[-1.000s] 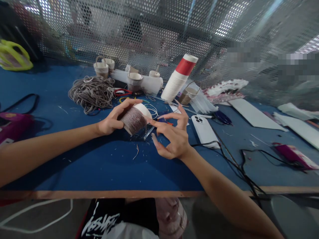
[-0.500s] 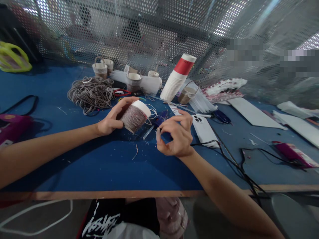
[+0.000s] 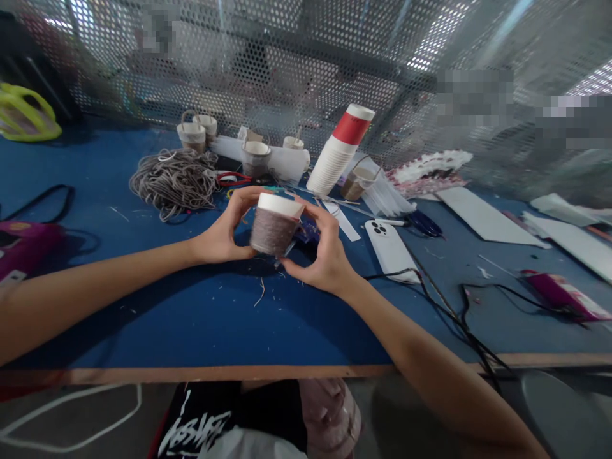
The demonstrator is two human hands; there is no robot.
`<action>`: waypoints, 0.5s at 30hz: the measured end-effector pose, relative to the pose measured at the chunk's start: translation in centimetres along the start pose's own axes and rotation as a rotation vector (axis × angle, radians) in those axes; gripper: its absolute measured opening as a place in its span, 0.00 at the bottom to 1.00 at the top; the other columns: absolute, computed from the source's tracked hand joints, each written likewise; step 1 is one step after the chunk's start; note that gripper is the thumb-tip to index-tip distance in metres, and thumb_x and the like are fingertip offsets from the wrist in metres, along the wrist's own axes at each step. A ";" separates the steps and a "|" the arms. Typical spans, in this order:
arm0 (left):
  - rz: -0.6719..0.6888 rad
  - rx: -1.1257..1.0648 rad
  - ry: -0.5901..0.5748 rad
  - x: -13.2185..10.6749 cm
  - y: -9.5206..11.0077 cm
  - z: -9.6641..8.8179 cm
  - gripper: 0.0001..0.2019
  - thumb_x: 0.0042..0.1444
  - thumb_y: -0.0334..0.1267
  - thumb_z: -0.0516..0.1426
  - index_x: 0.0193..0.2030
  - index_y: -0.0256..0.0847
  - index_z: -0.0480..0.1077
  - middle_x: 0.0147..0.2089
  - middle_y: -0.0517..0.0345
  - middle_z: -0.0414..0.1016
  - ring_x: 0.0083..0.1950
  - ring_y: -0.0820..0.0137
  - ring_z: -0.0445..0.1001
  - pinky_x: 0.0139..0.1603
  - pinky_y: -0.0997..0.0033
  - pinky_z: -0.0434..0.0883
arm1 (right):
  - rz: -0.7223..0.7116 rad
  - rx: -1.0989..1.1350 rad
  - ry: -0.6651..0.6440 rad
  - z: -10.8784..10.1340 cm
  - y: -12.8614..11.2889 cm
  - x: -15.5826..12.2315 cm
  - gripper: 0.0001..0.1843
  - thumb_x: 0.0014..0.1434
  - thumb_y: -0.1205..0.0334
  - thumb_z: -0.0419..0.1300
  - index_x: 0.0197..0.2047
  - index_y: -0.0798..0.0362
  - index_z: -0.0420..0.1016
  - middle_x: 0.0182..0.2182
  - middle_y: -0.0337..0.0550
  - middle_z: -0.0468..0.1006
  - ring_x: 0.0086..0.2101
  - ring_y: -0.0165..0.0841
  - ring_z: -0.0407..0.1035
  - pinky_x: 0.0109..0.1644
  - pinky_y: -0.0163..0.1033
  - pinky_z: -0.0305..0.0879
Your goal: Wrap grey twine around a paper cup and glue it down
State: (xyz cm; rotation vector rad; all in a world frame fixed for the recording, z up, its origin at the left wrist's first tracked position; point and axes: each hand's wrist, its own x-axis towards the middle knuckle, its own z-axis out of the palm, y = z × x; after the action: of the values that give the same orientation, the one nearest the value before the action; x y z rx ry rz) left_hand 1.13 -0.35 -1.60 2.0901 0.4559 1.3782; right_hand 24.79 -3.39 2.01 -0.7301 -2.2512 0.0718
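A white paper cup (image 3: 273,228) wrapped in grey-brown cord is held above the table between both hands. Its bare white rim faces up, and the cord covers the wall below. My left hand (image 3: 228,228) grips the left side, thumb low and fingers near the rim. From the right, my right hand (image 3: 325,252) holds it too, fingertips at the rim and thumb by the base. Behind the right fingers lies a dark blue object (image 3: 308,233), partly hidden.
A heap of grey cord (image 3: 174,182) lies at back left. Behind are cord-wrapped cups (image 3: 255,158), red-handled pliers or scissors (image 3: 234,178) and a leaning stack of paper cups (image 3: 339,153). A white phone (image 3: 391,250) and black cables (image 3: 442,306) lie to the right.
My right hand, half a second ago apart from the cup with thumb and finger pinched, has moved left onto it. The cup has turned more upright and shifted slightly right.
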 end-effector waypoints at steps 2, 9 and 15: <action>0.021 0.085 -0.004 0.0 0.2 0.1 0.46 0.45 0.37 0.69 0.68 0.50 0.51 0.70 0.43 0.57 0.73 0.49 0.59 0.73 0.43 0.60 | -0.023 -0.018 -0.013 -0.2 -0.1 0.0 0.45 0.56 0.62 0.65 0.68 0.48 0.43 0.67 0.62 0.62 0.68 0.49 0.59 0.72 0.66 0.52; 0.160 0.387 0.065 0.2 1.0 0.2 0.47 0.47 0.45 0.70 0.70 0.47 0.52 0.69 0.40 0.59 0.72 0.48 0.60 0.70 0.43 0.65 | -0.126 -0.182 -0.027 -0.6 -1.0 0.2 0.44 0.58 0.65 0.62 0.70 0.47 0.42 0.68 0.61 0.64 0.68 0.49 0.60 0.71 0.69 0.52; 0.211 0.500 0.201 0.3 0.8 0.1 0.39 0.49 0.46 0.69 0.65 0.46 0.58 0.61 0.45 0.68 0.65 0.53 0.68 0.66 0.46 0.68 | -0.172 -0.239 0.027 -0.5 -1.4 0.1 0.46 0.58 0.69 0.61 0.72 0.45 0.40 0.68 0.56 0.65 0.70 0.50 0.54 0.71 0.71 0.49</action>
State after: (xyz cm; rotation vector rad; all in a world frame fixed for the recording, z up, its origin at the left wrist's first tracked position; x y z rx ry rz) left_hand 1.34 -0.79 -0.87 2.4598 0.7431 1.7469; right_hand 24.40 -4.59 2.76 -0.6531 -2.3109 -0.2930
